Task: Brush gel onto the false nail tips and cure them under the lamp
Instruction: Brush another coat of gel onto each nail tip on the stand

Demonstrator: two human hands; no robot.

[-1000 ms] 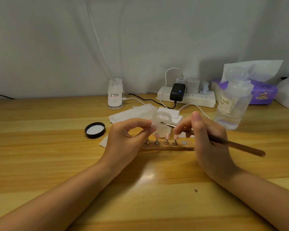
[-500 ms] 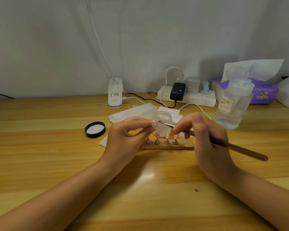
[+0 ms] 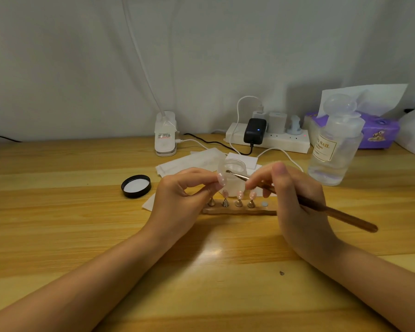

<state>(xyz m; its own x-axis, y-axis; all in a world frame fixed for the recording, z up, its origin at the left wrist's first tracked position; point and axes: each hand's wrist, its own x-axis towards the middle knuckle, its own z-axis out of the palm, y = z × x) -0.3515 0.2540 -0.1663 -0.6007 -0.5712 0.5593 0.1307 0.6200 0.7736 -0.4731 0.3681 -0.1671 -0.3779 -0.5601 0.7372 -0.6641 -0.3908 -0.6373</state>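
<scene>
My left hand [image 3: 180, 197] pinches a pale false nail tip [image 3: 221, 179] on its small metal stand, lifted just above the wooden holder strip [image 3: 237, 210]. My right hand [image 3: 295, 200] grips a brown-handled gel brush [image 3: 340, 215]; its metal tip [image 3: 228, 172] reaches over the rim of the open clear gel jar [image 3: 234, 183], just right of the held nail. Three pinkish nail tips [image 3: 239, 195] stand on cone stands on the strip, with a bare round magnet [image 3: 264, 203] at its right end. The white clip lamp [image 3: 165, 136] stands at the back of the desk.
The jar's black lid [image 3: 136, 186] lies to the left. White wipes [image 3: 192, 161] sit behind the jar. A clear pump bottle [image 3: 333, 149], a power strip with chargers [image 3: 268, 137] and a purple tissue pack [image 3: 379, 130] line the back right. The wooden desk [image 3: 58, 224] spreads around.
The brush tip has crept slightly left toward the held nail over the jar. Both hands have otherwise stayed almost in place.
</scene>
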